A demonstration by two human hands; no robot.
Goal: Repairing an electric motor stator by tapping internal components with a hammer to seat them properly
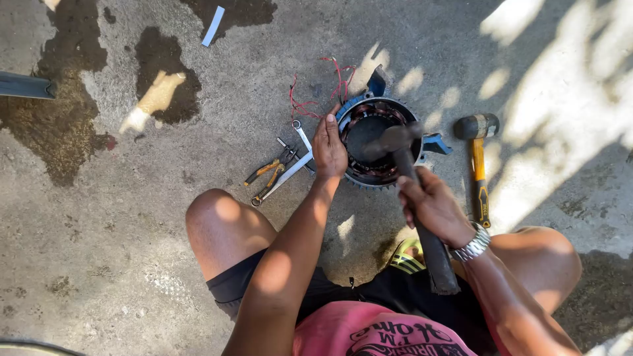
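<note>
A round motor stator (369,173) with copper windings and a blue casing lies on the concrete floor in front of my knees. My left hand (328,149) rests on its left rim, fingers pointing away from me. My right hand (430,206) grips the dark handle of a steel hammer (399,146), whose head hangs over the stator's open middle. Red wires (304,105) trail from the stator's far left side.
A rubber mallet (477,153) with a yellow and black handle lies to the right of the stator. Pliers (271,173) and a wrench (289,174) lie to its left. Dark wet patches (59,125) mark the concrete at left. A white strip (213,26) lies far back.
</note>
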